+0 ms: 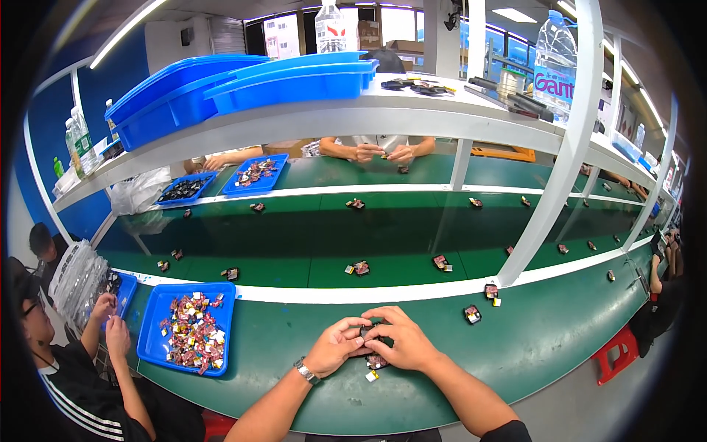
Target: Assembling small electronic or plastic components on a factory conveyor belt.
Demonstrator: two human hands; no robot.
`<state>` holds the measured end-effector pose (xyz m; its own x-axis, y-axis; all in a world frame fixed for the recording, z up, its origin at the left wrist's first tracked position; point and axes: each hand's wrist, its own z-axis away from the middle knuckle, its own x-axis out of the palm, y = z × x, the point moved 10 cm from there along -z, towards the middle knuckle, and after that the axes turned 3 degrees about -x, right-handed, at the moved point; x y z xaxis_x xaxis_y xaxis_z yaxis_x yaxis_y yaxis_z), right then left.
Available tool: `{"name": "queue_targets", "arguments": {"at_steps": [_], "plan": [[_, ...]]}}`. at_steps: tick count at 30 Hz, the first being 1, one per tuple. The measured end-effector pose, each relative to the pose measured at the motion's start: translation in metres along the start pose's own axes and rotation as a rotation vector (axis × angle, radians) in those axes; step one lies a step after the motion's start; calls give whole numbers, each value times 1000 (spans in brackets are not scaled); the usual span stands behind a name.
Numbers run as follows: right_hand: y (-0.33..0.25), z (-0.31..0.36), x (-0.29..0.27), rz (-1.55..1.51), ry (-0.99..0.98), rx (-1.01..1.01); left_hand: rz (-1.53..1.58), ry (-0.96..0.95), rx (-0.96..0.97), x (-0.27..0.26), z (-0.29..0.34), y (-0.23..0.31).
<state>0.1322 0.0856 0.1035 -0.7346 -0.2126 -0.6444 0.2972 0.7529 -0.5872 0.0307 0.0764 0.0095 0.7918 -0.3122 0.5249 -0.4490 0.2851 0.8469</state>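
My left hand and my right hand meet over the green table, fingers closed around a small black casing, which they mostly hide. Just beneath them shows a small circuit board with reddish parts, and a white and yellow piece hangs from it toward me. Whether this board is joined to the casing I cannot tell. To the right of my hands, two similar black units, one with reddish parts and another, lie on the tabletop.
A blue tray heaped with small boards stands at my left, beside a co-worker. Beyond a white rail, a green belt carries several units. Overhead, a white shelf holds blue bins. A white post rises at right.
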Motion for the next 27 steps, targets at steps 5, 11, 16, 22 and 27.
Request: {"name": "queue_targets", "arguments": {"at_steps": [5, 11, 16, 22, 27], "plan": [[2, 4, 2, -48, 49, 7, 24, 25, -10, -5, 2, -5], [-4, 11, 0, 47, 231, -21, 78, 11, 31, -4, 0, -3], [-10, 10, -1, -1, 222, -12, 78, 34, 59, -7, 0, -1], [0, 14, 3, -35, 258, 9, 39, 91, 127, -10, -1, -2], [16, 16, 7, -238, 249, 105, 8, 133, 101, -18, 0, -8]]}}
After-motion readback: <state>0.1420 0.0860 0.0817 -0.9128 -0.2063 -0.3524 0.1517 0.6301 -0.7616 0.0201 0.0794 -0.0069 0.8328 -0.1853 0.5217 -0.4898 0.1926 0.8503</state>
